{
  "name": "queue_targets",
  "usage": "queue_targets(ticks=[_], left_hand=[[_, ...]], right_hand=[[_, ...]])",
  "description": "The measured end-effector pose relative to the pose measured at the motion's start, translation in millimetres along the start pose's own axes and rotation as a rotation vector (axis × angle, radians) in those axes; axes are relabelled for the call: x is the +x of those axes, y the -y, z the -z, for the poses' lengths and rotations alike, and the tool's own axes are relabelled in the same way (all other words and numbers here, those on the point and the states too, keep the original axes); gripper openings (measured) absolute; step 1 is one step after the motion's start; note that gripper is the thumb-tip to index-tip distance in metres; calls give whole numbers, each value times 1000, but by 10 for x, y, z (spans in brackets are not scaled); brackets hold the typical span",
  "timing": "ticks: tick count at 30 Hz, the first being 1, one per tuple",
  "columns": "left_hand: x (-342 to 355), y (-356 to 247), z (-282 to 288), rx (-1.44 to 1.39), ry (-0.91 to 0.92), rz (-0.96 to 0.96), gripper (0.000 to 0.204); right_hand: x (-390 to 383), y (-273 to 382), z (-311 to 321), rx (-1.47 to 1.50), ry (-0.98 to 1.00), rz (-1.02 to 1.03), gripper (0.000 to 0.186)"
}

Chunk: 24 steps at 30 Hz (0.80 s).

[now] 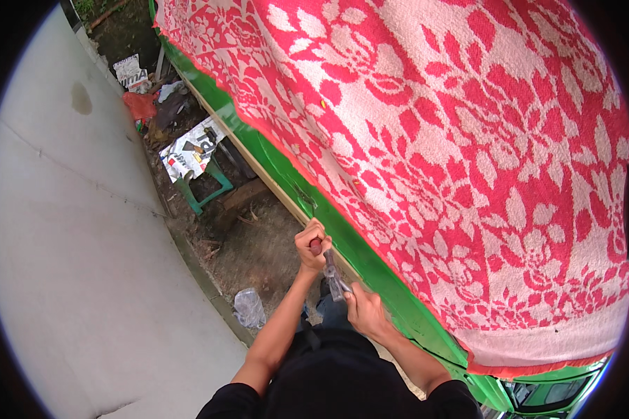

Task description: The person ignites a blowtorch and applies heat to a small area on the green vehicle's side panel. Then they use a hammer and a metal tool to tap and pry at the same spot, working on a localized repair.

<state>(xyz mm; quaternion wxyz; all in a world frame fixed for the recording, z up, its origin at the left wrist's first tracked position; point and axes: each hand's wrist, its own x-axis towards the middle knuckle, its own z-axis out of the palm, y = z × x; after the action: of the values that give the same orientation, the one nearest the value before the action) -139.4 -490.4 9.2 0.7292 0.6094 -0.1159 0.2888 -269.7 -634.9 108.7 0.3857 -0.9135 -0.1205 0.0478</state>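
Left of the red-and-white cloth point(433, 174), the left hand point(310, 248) is clenching a red-brown handle point(316, 246) — the right hand point(367, 311) is gripping a grey hammer-like tool point(334, 276), its head sitting between handle and cloth (touching or not, I cannot tell)

The patterned towel point(468, 133) is nubbly, matt cotton-like cloth, hanging over a panel point(276, 166) so smooth and glossy it catches the light. The tool point(335, 283) looks like dull metal, the wall point(63, 188) matt and fairly smooth, the bag point(249, 308) thin, crinkled, see-through plastic.
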Motion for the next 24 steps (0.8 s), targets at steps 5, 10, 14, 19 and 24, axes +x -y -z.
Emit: queue_targets(ticks=[5, 10, 14, 19, 24], left_hand=[[5, -165, -75, 15, 24, -89, 27], [42, -326, -121, 29, 59, -91, 23], [73, -273, -139, 55, 61, -85, 23], [69, -304, -142, 67, 53, -69, 22], [91, -305, -166, 55, 55, -90, 21]], right_hand=[[-1, 40, 20, 72, -36, 36, 9], [-26, 80, 20, 125, -48, 39, 9], [-10, 115, 55, 117, -53, 113, 10], [-48, 318, 261, 179, -116, 306, 11], [15, 67, 119, 10, -52, 264, 14]])
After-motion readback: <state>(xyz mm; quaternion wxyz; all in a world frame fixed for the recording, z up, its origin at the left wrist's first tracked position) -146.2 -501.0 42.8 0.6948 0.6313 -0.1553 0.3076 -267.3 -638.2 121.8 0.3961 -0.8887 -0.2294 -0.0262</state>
